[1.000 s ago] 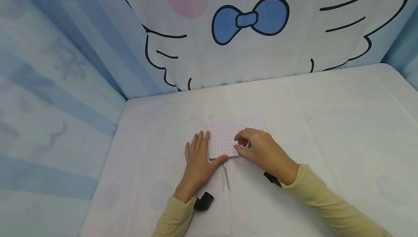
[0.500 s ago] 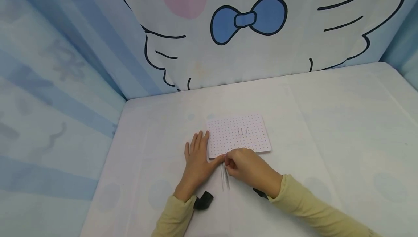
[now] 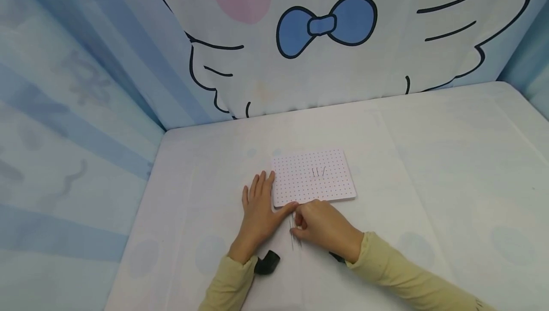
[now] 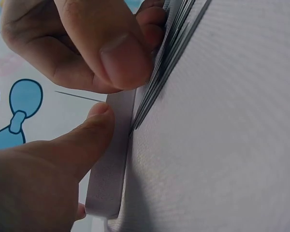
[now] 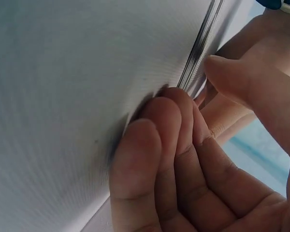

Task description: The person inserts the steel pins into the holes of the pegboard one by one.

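A white dotted pad (image 3: 300, 182) lies on the table, with three thin needles (image 3: 318, 172) standing in it. My left hand (image 3: 256, 220) rests along the pad's left side, its thumb on the front edge. Just in front of the pad lies a small bundle of metal needles (image 4: 166, 67). My right hand (image 3: 326, 226) is low over this bundle, fingers bent. In the right wrist view, its thumb (image 5: 224, 72) stands apart from the fingertips (image 5: 140, 140), and the needles (image 5: 199, 53) show between them on the cloth. In the head view, the hand covers part of the bundle.
White cloth (image 3: 429, 158) covers the table. A printed curtain with a blue bow (image 3: 323, 25) rises behind the far edge, and a blue-and-white curtain (image 3: 77, 158) hangs at the left. Black wrist devices (image 3: 267, 262) sit beside both cuffs.
My right hand has moved from over the pad to the needles in front of it, uncovering the standing needles. Its thumb has since spread from the fingers. The left hand has stayed put.
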`<state>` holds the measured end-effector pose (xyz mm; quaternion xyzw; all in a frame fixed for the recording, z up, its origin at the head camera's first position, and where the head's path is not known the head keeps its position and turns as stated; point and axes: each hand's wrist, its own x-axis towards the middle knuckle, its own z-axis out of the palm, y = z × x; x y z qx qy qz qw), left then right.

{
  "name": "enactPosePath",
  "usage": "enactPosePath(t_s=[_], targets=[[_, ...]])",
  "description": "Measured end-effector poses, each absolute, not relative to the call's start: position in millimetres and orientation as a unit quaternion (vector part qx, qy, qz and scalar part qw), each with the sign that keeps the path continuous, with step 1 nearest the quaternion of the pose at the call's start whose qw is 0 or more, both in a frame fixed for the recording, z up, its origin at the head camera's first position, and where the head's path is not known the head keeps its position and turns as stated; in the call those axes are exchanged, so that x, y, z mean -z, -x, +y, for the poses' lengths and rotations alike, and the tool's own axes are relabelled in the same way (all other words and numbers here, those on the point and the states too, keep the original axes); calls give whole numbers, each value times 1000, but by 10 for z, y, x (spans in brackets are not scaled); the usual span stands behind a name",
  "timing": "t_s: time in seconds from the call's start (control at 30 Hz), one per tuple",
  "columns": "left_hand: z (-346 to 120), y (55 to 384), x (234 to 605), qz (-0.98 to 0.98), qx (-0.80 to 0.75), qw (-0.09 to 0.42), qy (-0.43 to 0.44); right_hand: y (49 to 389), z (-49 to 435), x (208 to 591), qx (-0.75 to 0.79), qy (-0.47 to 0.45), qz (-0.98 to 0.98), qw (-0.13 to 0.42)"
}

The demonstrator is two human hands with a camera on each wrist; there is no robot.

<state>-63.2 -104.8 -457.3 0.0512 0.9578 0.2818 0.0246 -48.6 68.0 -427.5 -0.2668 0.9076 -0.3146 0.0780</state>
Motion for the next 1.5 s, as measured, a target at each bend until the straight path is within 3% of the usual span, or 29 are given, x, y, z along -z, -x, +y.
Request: enactPosePath(t_s=[0.43,0.9,1.5], targets=[[-1041,634,4579,955,-290,34,-43,463,656,4249,294,268,916,59],[-1051,638,4576,954,-293,35,-48,392,578,4256,253,246,936,3],[-1050,630,4564,954,-294,34,-47,406,615,4246,257,273,927,24]])
